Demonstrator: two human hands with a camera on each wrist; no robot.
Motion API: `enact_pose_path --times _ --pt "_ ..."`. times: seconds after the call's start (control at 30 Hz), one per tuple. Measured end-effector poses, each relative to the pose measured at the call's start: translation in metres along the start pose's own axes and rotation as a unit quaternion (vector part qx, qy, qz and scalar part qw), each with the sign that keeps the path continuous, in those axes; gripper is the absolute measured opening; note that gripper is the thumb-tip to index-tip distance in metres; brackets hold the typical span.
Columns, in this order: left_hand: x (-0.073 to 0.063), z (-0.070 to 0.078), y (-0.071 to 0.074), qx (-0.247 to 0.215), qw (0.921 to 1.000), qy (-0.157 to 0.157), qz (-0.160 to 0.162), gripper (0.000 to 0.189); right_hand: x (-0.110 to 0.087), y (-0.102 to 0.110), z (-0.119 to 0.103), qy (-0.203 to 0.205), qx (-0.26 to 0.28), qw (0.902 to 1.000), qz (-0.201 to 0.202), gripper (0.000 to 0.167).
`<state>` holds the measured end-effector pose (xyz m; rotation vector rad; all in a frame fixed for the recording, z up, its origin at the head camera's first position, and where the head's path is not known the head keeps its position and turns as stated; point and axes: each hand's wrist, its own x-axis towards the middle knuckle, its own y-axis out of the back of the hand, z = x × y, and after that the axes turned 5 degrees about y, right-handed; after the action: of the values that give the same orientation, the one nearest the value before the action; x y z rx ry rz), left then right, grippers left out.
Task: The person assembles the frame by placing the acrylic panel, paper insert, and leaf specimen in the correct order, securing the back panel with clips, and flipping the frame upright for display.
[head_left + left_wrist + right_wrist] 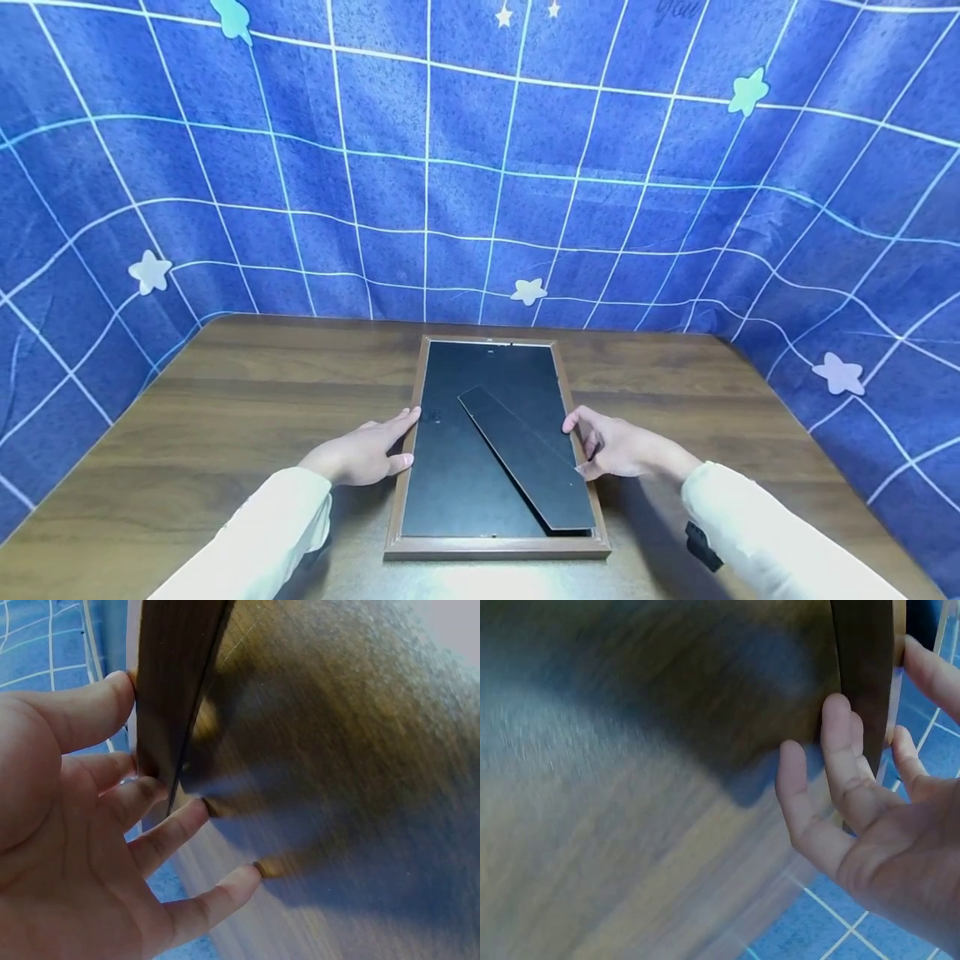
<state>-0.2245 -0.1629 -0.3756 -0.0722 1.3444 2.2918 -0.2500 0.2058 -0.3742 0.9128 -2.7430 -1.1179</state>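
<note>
A brown wooden picture frame lies face down on the table, its black backing board showing. A long black stand leg slants across the backing, tilted toward the lower right corner. At the frame's left side, my left hand touches the edge with thumb and fingertips, fingers fairly straight. In the left wrist view, two fingertips of the left hand rest on the tabletop beside the frame's side wall. My right hand touches the right edge with thumb and index finger, the other fingers loosely bent beside the frame.
The frame lies on a brown wood-grain table. Behind and at both sides hangs a blue cloth with white grid lines and stars, meeting the table's back edge. A dark object shows at the right sleeve.
</note>
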Motion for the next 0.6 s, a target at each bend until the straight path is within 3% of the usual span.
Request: enact_pose_path --times 0.23,0.47,0.6 --pt "-0.004 -0.001 0.001 -0.004 1.0000 0.006 0.003 0.067 0.006 -0.002 -0.003 0.025 -0.015 0.9992 -0.028 0.052" --pt "-0.004 0.001 -0.001 -0.012 0.9999 -0.006 -0.010 0.066 -0.001 0.002 0.010 0.052 0.068 0.9936 -0.074 0.055" --pt "0.000 -0.005 -0.001 -0.020 0.9997 -0.004 -0.012 0.067 -0.001 0.006 0.015 0.070 0.085 0.9895 -0.094 0.059"
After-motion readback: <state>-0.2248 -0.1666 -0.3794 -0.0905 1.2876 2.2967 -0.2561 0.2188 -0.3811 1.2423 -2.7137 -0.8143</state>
